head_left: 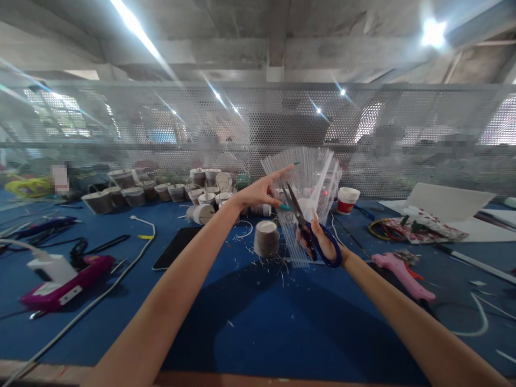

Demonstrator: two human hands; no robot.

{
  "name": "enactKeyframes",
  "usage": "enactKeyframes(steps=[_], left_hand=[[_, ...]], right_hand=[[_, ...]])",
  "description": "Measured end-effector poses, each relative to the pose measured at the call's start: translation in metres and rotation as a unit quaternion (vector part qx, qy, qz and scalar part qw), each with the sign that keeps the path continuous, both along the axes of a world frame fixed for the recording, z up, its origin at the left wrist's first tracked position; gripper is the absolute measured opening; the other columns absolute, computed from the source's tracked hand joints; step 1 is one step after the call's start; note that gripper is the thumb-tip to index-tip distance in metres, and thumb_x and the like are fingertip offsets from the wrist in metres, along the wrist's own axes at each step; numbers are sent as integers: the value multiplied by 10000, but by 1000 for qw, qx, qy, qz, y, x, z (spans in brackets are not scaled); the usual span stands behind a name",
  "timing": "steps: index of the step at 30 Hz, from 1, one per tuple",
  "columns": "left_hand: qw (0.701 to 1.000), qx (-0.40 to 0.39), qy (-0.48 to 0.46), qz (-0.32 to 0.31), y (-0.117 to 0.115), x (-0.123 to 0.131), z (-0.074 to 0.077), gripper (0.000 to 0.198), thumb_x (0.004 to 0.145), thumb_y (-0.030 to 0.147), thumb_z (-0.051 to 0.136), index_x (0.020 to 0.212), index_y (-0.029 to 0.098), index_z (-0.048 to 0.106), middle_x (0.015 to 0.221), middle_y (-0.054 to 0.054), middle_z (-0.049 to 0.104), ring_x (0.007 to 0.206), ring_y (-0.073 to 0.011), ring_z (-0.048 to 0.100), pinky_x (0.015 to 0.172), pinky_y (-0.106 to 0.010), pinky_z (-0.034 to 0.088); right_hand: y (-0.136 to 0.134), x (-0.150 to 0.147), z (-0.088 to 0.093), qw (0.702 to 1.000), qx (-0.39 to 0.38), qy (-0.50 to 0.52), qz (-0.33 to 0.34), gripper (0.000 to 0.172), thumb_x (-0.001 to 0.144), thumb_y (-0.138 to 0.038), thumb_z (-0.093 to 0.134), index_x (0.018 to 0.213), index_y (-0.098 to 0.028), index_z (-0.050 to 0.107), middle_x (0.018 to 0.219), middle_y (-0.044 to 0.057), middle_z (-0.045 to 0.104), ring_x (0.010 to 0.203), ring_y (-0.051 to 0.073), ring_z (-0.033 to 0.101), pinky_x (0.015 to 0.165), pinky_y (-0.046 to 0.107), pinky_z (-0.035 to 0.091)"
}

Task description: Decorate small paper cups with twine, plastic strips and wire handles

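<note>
A pair of scissors [297, 207] with dark blue handles is in my right hand [322, 239], blades pointing up and left. A fan of clear, ribbed plastic strips [310, 166] stands upright behind the blades and reaches down past my right hand; whether that hand also grips it is hidden. My left hand [258, 191] has its index finger and thumb stretched wide apart at the fan's left side. Whether its other fingers touch the plastic I cannot tell. Below, a small grey-brown wrapped cup [266, 240] sits upside down on the blue table [250, 322], pale scraps around it.
Several wrapped cups and small baskets [133, 196] line the back left. A black phone [177, 247], a purple power strip [68, 285] and white cable lie left. On the right are stacked paper cups [347, 199], a pink glue gun [403, 274] and a patterned bag [427, 228]. Perforated panel behind.
</note>
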State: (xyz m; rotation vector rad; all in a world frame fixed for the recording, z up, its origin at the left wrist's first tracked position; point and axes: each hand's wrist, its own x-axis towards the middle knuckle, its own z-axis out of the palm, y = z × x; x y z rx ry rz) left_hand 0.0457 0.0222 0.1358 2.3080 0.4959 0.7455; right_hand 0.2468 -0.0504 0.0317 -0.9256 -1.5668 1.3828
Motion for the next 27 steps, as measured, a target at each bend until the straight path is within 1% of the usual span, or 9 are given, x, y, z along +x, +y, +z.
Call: enactKeyframes(steps=[2,6,8,11,13,16,19,24,27], left_hand=[[1000,-9,-1,-7,-2,0,2,984,599,260,737,1378,393,151,1460,-118,215,591,-51,508,529,-227,452],[1000,-22,-8,-11,-4,1,4,971,590,233,743,1376,378,191,1447,-130,243,623,-79,549,559,-254,479],[1000,-24,-11,-11,-4,0,4,969,587,224,742,1373,380,198,1449,-127,240,618,-73,549,557,-248,480],[999,-28,-12,-21,-4,0,3,969,597,202,729,1376,382,182,1471,-126,174,608,-52,540,557,-230,476],[999,-29,-10,-26,-4,0,3,965,608,190,719,1378,382,170,1481,-128,132,621,-53,545,570,-228,478],[999,-21,1,-27,-3,-1,4,968,619,193,712,1381,385,148,1486,-131,97,643,-64,555,571,-227,473],[1000,-11,10,-24,-2,-1,4,982,621,197,712,1382,392,121,1489,-130,75,623,-50,539,544,-209,454],[999,-23,4,-28,-1,-1,4,992,608,198,722,1377,401,129,1487,-118,105,616,-56,547,546,-219,458],[999,-26,6,-24,-1,-1,4,1003,601,201,729,1377,406,127,1484,-126,117,608,-52,549,539,-215,460]], right_hand=[[1,1,-1,1000,8,1,9,668,619,-814,328,685,-173,503,507,-49,434,345,54,391,313,192,351],[2,0,-1,999,22,2,30,685,634,-814,296,702,-166,509,543,-33,464,383,62,419,351,199,378],[2,0,-1,999,23,4,31,688,628,-819,296,698,-166,502,542,-34,463,388,62,418,362,199,381],[2,-1,0,999,18,7,31,693,621,-825,291,706,-167,495,543,-37,460,390,62,418,363,198,380],[1,-1,0,999,22,1,34,697,624,-825,284,712,-167,496,533,-41,450,380,62,410,351,199,374],[1,0,0,999,35,-5,29,687,641,-813,290,708,-165,508,509,-50,418,355,60,382,324,199,354],[0,1,-1,999,33,3,20,684,648,-808,290,695,-165,517,511,-54,397,344,52,362,312,192,337],[-2,1,1,999,34,1,13,683,650,-807,281,680,-166,517,502,-55,379,350,45,341,315,182,318],[-3,1,3,1000,23,-1,7,671,652,-802,298,679,-169,517,512,-50,393,357,48,349,315,186,321]])
